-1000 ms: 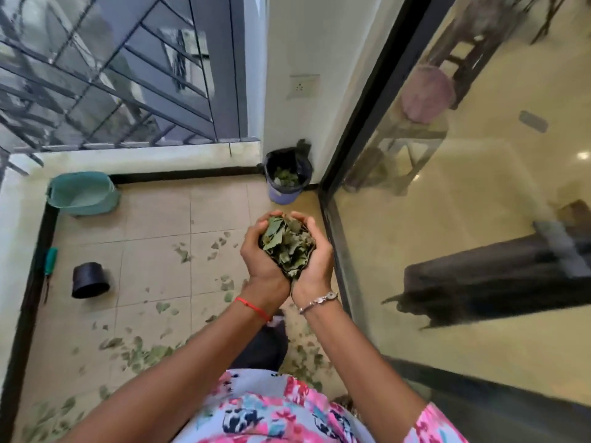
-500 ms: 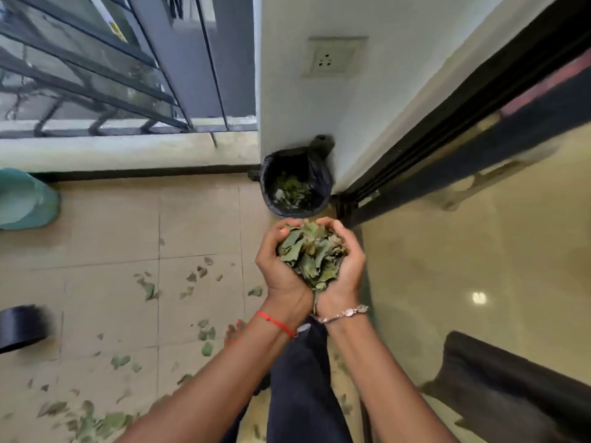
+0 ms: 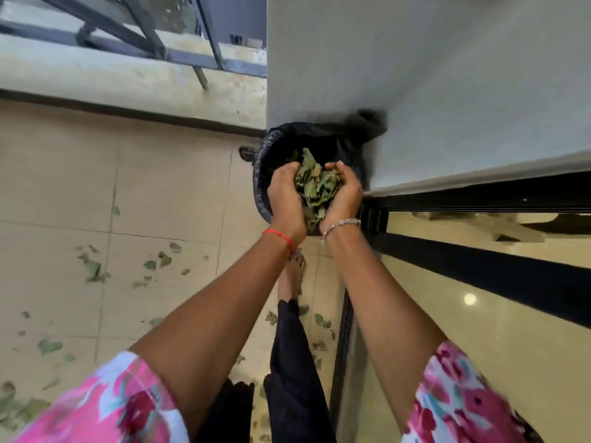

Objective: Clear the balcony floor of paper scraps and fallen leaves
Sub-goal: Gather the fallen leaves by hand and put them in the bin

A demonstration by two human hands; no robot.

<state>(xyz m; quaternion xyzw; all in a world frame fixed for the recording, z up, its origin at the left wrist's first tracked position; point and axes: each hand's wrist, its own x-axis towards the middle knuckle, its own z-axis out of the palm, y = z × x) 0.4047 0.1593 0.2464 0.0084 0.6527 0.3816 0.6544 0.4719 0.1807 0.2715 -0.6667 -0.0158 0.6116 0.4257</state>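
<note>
- A person's left hand (image 3: 286, 199) and right hand (image 3: 343, 195) are cupped side by side. The fingers curl up round a handful of leaves (image 3: 315, 187), gripped between the palms.
- The handful hangs directly over the open mouth of the black-lined bin (image 3: 263, 174), which stands in the corner of the balcony floor (image 3: 160, 193) against the grey wall (image 3: 415, 91). The drop looks to be straight down, with no reach to either side needed.
- The clump's long axis runs from the fingertips back toward the wrists, in line with the forearms. A few leaves poke out between the heels of the hands.
- The left hand sits over the bin's left rim and the right hand is on the wall side. Neither leads the other.
- The leaves are dull green, curled and crumpled. They look dry and light, so they may well flutter wide unless the hands part low over the liner.
- Scattered leaves (image 3: 92, 270) dot the tiles to the left and around the person's bare foot (image 3: 292, 273), so more trips look likely. No paper scraps can be made out.
</note>
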